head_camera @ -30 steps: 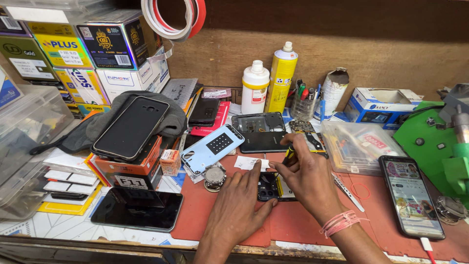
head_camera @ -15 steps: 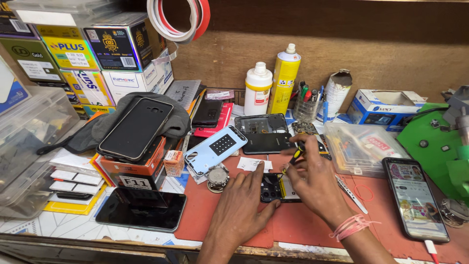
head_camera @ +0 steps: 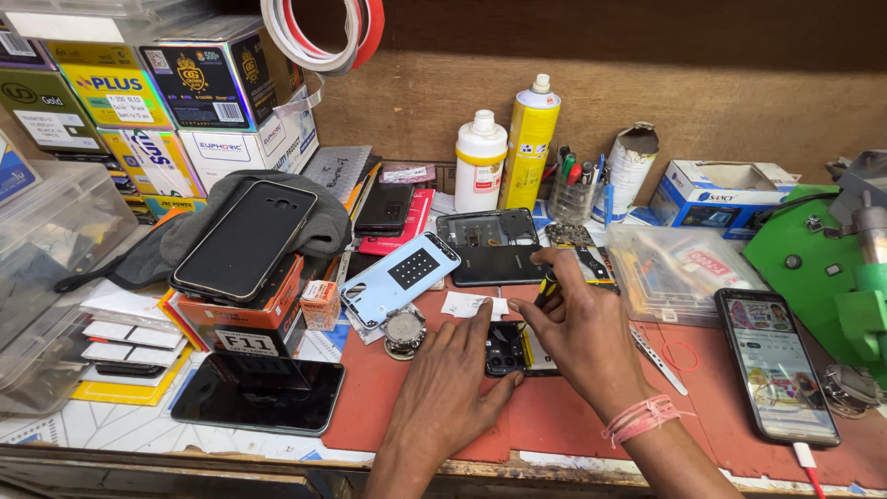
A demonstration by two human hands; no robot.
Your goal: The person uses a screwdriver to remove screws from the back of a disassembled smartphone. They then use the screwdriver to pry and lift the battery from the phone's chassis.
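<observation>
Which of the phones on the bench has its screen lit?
The phone at the far right, beside the green machine; the other screens are dark.

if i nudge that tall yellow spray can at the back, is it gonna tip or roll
The yellow spray can stands upright and is tall and narrow, so a push near its white cap would probably tip it. Once down, its round body would likely roll. The white bottle stands close on its left and the pen cup on its right, so either might catch it.

Cluttered repair bench, yellow spray can beside white bottle, stacked cartons, lit smartphone at right, dark phone lying near front edge, tape rolls hanging above
</observation>
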